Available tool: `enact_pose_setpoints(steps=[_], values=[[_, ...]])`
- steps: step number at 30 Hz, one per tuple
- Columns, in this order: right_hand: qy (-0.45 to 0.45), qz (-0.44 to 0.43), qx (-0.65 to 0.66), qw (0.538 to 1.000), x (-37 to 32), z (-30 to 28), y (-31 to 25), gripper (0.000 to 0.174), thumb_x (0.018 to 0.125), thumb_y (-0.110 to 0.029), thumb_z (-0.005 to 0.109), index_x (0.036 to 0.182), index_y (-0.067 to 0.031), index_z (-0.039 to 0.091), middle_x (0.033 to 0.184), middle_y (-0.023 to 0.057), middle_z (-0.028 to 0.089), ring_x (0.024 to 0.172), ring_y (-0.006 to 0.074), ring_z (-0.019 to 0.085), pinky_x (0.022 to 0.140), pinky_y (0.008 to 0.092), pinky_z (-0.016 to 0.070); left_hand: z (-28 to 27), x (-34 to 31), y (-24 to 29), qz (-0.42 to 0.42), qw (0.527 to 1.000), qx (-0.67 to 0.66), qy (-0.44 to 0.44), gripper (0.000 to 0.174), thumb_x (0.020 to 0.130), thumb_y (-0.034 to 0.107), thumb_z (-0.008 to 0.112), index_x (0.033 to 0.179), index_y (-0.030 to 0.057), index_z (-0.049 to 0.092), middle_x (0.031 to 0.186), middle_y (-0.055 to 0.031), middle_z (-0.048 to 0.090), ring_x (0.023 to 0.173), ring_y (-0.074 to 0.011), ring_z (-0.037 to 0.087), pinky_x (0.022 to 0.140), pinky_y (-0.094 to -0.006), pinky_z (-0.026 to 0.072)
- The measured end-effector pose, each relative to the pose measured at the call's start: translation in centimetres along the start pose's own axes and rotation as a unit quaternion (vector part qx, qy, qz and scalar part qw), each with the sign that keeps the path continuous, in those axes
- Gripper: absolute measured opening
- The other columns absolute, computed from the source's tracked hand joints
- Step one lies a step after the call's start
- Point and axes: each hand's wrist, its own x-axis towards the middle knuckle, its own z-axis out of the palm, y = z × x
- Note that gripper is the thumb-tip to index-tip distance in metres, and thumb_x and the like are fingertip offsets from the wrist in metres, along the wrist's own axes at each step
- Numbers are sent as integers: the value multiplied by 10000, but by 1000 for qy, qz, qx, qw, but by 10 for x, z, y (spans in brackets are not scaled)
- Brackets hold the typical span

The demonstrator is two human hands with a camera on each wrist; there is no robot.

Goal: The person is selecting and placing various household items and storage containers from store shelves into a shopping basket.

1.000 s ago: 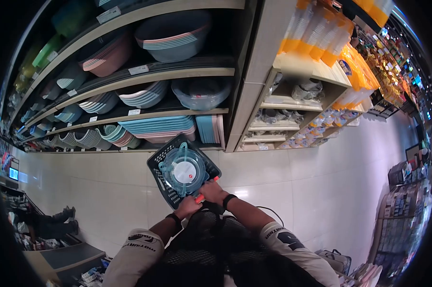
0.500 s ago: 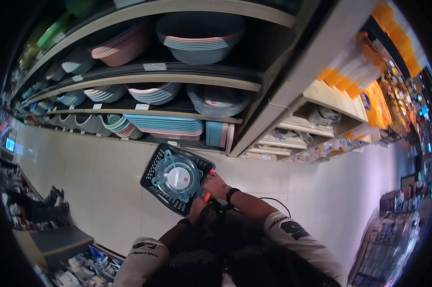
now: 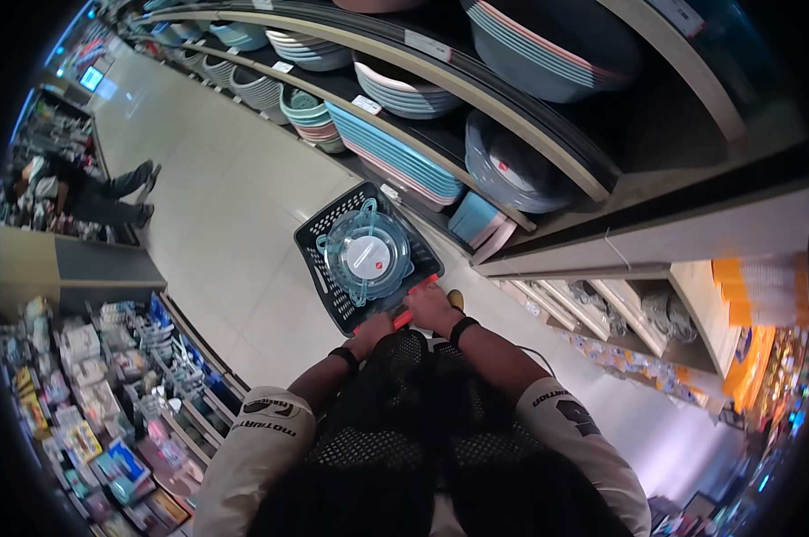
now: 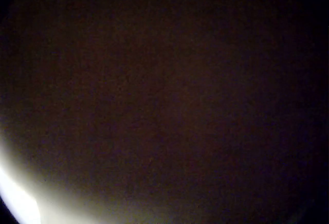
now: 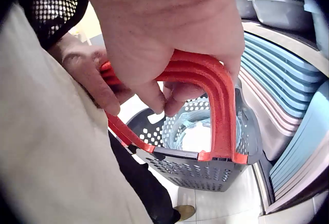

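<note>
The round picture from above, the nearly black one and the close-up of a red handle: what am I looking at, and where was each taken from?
There is no machine here. A person wears three cameras, one on the head and one on each wrist. The round head view looks down on the left hand and right hand. Both grip the red plastic handle of a dark perforated plastic shopping basket. In it lies a round clear bluish plastic container. The left wrist view is too dark to show anything. The right wrist view shows that hand's fingers curled round the handle. Stacked plastic basins fill the shelves beside a pale tiled floor.
</note>
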Motion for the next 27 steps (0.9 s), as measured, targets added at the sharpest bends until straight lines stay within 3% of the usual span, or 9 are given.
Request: enact_pose_setpoints(steps=[9,13,15,20,23,27], values=[[-31,-50,-22,998,14,-26,40,86,752,-147,696,822,-130,742,842,112,727,850,308,718,830,466,466,-12,12,52,24,997,-15,77,316,796,286,646,808,-25,697,776,-266,675,773,-457,670,735,-523,539],[-53,-84,-16,995,21,-33,42,91,764,-166,705,835,-123,741,850,105,733,857,310,720,820,472,463,-8,9,49,15,994,-26,107,308,787,275,645,809,-27,697,790,-270,678,779,-452,674,742,-524,540],[-50,-106,-38,992,25,-32,44,104,768,-170,707,855,-124,743,855,102,737,867,308,724,825,479,459,-5,10,51,-22,995,-35,87,319,795,289,635,902,8,739,868,-261,701,856,-439,687,818,-518,547],[-64,-86,-46,993,25,-46,78,115,768,-152,699,870,-126,745,864,106,743,883,308,727,864,484,446,9,35,81,-21,990,-40,133,312,798,272,634,914,6,749,874,-272,699,863,-444,686,829,-520,546],[-55,-74,-52,994,18,-45,98,110,759,-146,699,858,-137,748,864,106,743,896,304,724,880,471,437,15,46,90,12,990,-67,126,393,790,345,659,885,-33,713,841,-281,691,827,-457,679,792,-516,540],[-37,-55,-57,996,6,-46,105,105,730,-137,706,825,-150,750,846,102,739,917,297,718,879,437,434,20,55,95,25,997,-38,65,507,804,454,703,967,-26,706,862,-264,702,836,-442,684,801,-502,540]])
